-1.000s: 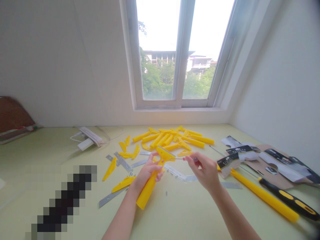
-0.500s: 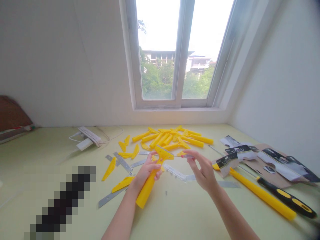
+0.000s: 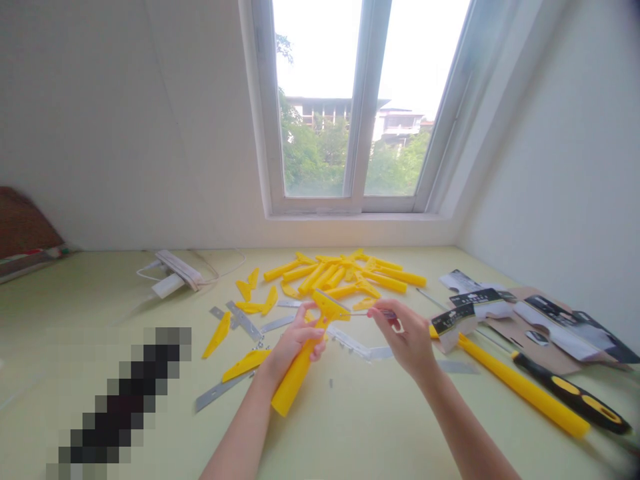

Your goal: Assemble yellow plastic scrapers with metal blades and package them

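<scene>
My left hand [image 3: 296, 341] is closed around the neck of a yellow scraper [image 3: 295, 380], its handle slanting down toward me and its head up. My right hand [image 3: 405, 337] pinches the handle of a small screwdriver [image 3: 356, 313]. The shaft runs left to the scraper's head, where the tip appears to meet it; the exact contact is too small to make out. Metal blades [image 3: 345, 343] lie on the table behind my hands. Left of my left hand are a yellow blade cover [image 3: 246, 366] and another flat metal blade [image 3: 217, 396].
A pile of yellow scraper handles [image 3: 327, 277] lies toward the window. At right are black-and-white packages [image 3: 485, 303], a long yellow handle [image 3: 525, 387] and a black-and-yellow screwdriver [image 3: 570, 392]. A power strip [image 3: 179, 270] sits at the back left. A small metal piece [image 3: 331, 383] lies in front.
The fingers of my right hand have shifted their grip on the small screwdriver and are more curled around its handle. My left hand and the scraper have hardly moved.
</scene>
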`<state>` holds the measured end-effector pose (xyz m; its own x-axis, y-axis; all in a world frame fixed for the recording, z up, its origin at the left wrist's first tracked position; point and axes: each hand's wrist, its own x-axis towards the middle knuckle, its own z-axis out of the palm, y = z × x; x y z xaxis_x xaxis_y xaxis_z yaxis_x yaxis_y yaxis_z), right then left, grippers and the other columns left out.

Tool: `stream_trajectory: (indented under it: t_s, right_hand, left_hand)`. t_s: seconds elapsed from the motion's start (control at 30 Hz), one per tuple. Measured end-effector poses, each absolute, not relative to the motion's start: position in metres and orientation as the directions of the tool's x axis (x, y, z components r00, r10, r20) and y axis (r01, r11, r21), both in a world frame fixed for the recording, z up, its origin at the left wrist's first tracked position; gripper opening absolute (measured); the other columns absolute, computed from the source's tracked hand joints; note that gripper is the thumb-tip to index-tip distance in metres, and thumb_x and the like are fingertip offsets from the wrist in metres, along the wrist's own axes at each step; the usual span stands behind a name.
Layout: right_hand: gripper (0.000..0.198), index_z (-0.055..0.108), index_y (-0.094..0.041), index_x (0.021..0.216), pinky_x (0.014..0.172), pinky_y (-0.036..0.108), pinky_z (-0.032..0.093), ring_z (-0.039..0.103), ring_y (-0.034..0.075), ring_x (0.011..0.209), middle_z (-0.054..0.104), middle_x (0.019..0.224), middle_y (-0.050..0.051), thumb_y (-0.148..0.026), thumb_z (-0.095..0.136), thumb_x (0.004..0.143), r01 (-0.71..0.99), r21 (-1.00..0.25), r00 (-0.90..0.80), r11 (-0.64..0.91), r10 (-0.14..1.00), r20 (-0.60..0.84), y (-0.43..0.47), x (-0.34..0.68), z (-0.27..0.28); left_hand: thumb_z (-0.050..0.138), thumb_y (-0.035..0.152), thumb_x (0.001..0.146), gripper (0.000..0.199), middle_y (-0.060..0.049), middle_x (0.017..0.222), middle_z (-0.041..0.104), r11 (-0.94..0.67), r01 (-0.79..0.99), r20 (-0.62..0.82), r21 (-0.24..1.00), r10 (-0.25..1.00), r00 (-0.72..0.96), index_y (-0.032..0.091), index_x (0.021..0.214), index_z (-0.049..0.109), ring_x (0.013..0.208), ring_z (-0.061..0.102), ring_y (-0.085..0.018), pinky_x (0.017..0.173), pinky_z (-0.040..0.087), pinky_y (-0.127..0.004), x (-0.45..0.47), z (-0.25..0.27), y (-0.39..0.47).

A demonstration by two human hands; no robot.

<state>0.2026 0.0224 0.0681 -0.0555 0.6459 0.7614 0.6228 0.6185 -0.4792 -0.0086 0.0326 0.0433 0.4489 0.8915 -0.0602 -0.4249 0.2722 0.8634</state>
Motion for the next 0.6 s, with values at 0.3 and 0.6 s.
stream_trajectory:
  t_s: [0.3,0.6]
  right_hand:
    - [0.013,0.055,-0.019,0.086,0.055,0.021,0.044,0.058,0.013,0.064,0.063,0.077,0.002,-0.023,0.043,0.086,0.593,-0.48,-0.17,0.647,0.683,0.71,0.0229,0.2056,0.0688]
    - [0.018,0.057,-0.019,0.099,0.054,0.02,0.048,0.061,0.013,0.064,0.067,0.08,0.003,-0.025,0.045,0.087,0.547,-0.551,-0.158,0.63,0.725,0.671,0.0215,0.2043,0.0706]
  left_hand:
    - [0.052,0.012,0.071,0.046,0.002,0.077,0.051,0.267,-0.424,-0.037,0.865,0.878,0.477,0.024,0.112,0.037,0.045,0.044,-0.004,0.043,0.028,-0.016,-0.0125,0.0377,0.0346]
    - [0.056,0.013,0.066,0.051,0.001,0.082,0.053,0.27,-0.429,-0.065,0.862,0.898,0.436,0.025,0.112,0.036,0.043,0.044,-0.003,0.041,0.026,-0.017,-0.0102,0.0403,0.0356]
